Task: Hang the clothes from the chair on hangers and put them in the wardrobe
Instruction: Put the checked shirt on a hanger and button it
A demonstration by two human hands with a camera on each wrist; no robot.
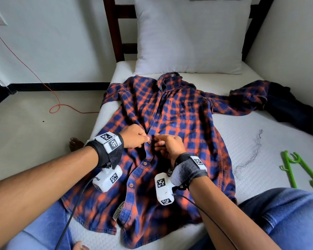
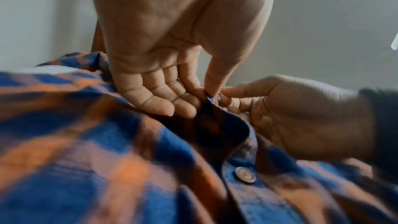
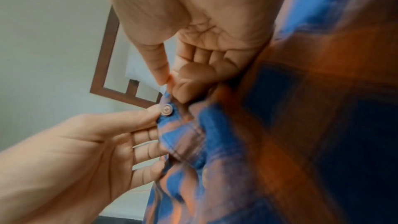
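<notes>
A blue and orange plaid shirt (image 1: 177, 112) lies front up on the bed, collar toward the pillow. Both hands meet at its placket, halfway down. My left hand (image 1: 145, 138) pinches the placket edge that carries a small round button (image 3: 167, 109), thumb beside the button and fingers behind the cloth. My right hand (image 1: 158, 139) pinches the facing edge of the placket between thumb and forefinger (image 3: 172, 84). In the left wrist view my left hand (image 2: 210, 94) and right hand (image 2: 280, 108) touch over the cloth, and a lower button (image 2: 245, 175) shows fastened. A green hanger (image 1: 296, 174) lies on the mattress at the right.
A white pillow (image 1: 188, 37) leans on the dark wooden headboard (image 1: 116, 33). A dark garment (image 1: 287, 109) lies at the bed's right side under the shirt's sleeve. A tangle of grey thread (image 1: 249, 156) lies on the mattress (image 1: 242, 134). A red cable (image 1: 58, 105) trails over the floor on the left.
</notes>
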